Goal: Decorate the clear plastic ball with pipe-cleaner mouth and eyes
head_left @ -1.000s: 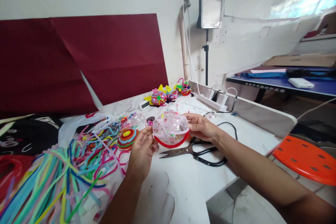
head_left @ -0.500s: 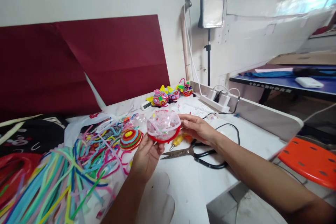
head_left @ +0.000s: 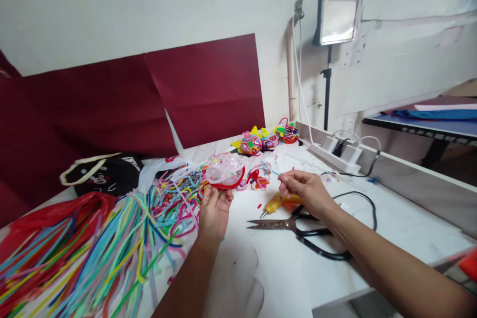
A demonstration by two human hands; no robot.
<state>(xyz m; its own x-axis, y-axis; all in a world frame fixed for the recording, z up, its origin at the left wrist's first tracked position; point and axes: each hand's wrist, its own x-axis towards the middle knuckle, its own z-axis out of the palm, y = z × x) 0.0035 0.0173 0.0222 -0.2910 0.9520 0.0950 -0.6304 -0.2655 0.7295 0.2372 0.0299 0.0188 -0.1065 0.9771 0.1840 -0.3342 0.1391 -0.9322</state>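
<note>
My left hand [head_left: 215, 213] is closed on the lower edge of a clear plastic half-ball [head_left: 225, 165], which has a red fuzzy strip along its rim and colourful bits inside. To its right, my right hand [head_left: 307, 190] is raised over the table with thumb and fingers pinched; a thin light-blue piece of pipe cleaner [head_left: 275, 173] sticks out from the fingertips. Under that hand lies a yellow glue gun [head_left: 275, 203], its nozzle to the left. Closer to me, scissors [head_left: 274, 224] with black handles lie with their blades pointing left.
Bundled pipe cleaners [head_left: 126, 238] cover the left side, beside a red plastic bag [head_left: 80, 203] and a black bag [head_left: 108, 174]. Several colourful fish-like ornaments [head_left: 250, 143] stand at the back. A power strip [head_left: 335, 159] lies along the right-hand board; a lamp [head_left: 337, 20] stands behind.
My right hand has let go of the half-ball and moved right, now pinching a light-blue piece. My left hand still holds the half-ball. The view has turned left.
</note>
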